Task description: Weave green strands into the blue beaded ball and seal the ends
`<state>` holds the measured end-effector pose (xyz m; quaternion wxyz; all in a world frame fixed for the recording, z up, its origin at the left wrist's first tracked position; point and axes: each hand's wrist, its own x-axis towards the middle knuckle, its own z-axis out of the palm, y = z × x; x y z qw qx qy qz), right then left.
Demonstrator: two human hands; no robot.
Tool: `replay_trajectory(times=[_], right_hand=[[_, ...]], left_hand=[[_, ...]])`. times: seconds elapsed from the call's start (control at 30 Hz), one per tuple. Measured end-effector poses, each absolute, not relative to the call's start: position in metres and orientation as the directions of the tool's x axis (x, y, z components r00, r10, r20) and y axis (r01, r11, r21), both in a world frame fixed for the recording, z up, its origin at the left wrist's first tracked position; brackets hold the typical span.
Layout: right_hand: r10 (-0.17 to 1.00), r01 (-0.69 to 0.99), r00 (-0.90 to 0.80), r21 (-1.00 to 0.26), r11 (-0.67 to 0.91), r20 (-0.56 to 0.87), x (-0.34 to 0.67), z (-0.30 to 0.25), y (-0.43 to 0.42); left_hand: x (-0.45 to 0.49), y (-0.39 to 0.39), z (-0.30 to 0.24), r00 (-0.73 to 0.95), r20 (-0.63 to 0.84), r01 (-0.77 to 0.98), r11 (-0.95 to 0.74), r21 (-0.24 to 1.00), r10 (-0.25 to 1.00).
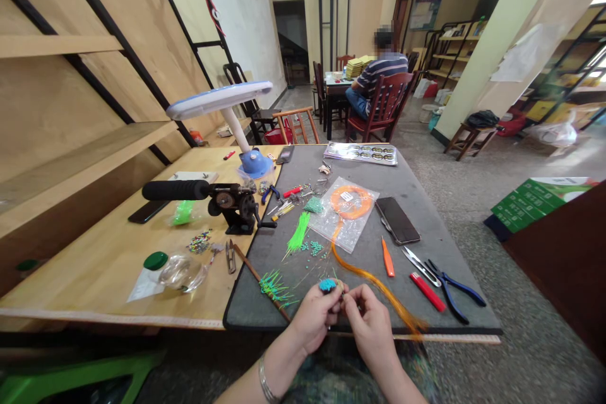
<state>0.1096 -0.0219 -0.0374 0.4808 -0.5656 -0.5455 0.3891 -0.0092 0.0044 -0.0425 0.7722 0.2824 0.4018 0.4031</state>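
My left hand (315, 319) is closed in a pinch on a small turquoise beaded piece (327, 285) at the near edge of the grey mat (407, 189). My right hand (372, 322) meets it fingertip to fingertip, its fingers pinched on something too thin to make out. A bundle of orange strands (374, 281) runs from a plastic bag (348, 205) down past my right hand. Loose teal beads (313, 247) and green strands (298, 233) lie just beyond my hands. A bracelet sits on my left wrist.
On the mat lie a phone (398, 219), an orange tool (387, 259), scissors (419, 265), a red cutter (427, 291) and blue pliers (457, 290). A black hand-crank tool (237, 202), a lamp (227, 104) and a glass jar (182, 271) stand on the wooden table. A person sits on a chair far behind.
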Motion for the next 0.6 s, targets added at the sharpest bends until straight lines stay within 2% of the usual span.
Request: replay_trajectory(times=[0.6], right_hand=[[0.993, 0.241, 0.087, -0.969, 0.06, 0.083, 0.1103, -0.0391, -0.0224]], left_hand=[[-0.0091, 0.0047, -0.0358, 0.337, -0.4, -0.39, 0.513, 0.765, 0.852]])
